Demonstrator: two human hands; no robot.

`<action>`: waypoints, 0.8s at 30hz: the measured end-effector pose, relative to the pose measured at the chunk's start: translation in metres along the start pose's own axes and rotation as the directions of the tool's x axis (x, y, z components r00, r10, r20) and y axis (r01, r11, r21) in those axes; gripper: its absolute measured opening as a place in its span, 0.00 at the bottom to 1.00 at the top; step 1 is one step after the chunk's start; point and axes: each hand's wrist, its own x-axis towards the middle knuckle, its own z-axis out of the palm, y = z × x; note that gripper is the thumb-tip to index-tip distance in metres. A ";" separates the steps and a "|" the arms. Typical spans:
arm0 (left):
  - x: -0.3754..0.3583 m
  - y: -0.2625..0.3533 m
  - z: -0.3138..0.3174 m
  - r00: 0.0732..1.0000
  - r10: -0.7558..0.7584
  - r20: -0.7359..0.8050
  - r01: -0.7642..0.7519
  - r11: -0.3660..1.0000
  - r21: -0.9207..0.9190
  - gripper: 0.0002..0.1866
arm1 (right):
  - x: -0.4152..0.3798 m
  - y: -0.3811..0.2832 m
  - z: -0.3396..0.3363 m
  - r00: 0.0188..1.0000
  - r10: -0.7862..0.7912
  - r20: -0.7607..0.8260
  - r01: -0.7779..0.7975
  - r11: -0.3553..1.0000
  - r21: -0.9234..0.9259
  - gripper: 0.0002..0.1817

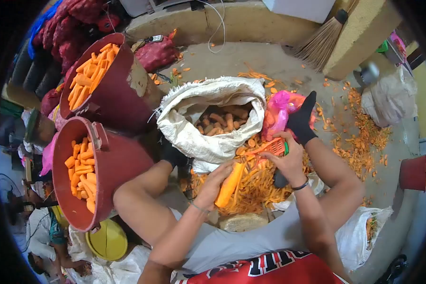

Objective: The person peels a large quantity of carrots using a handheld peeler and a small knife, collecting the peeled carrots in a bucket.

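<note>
My left hand (pixel 214 182) grips an orange carrot (pixel 230 183), held slanted over a heap of carrot peelings (pixel 255 184) between my knees. My right hand (pixel 285 160) holds an orange plastic peeler (pixel 271 147) against the carrot's upper end. Just beyond my hands stands an open white sack (pixel 208 118) with unpeeled carrots inside. My black-socked feet (pixel 302 120) rest on either side of the sack.
Two dark red buckets (pixel 116 163) (pixel 123 94) of peeled carrots lie tilted at the left. A pink mesh bag (pixel 278 111) sits by my right foot. Peelings (pixel 359 142) litter the concrete floor at right; a broom (pixel 322 40) leans at the back. A yellow bowl (pixel 108 241) lies lower left.
</note>
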 end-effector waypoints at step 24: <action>0.007 0.003 -0.003 1.000 -0.013 -0.011 0.013 1.000 -0.016 0.22 | -0.014 -0.016 0.006 0.999 -0.041 0.012 0.041 0.999 0.010 0.38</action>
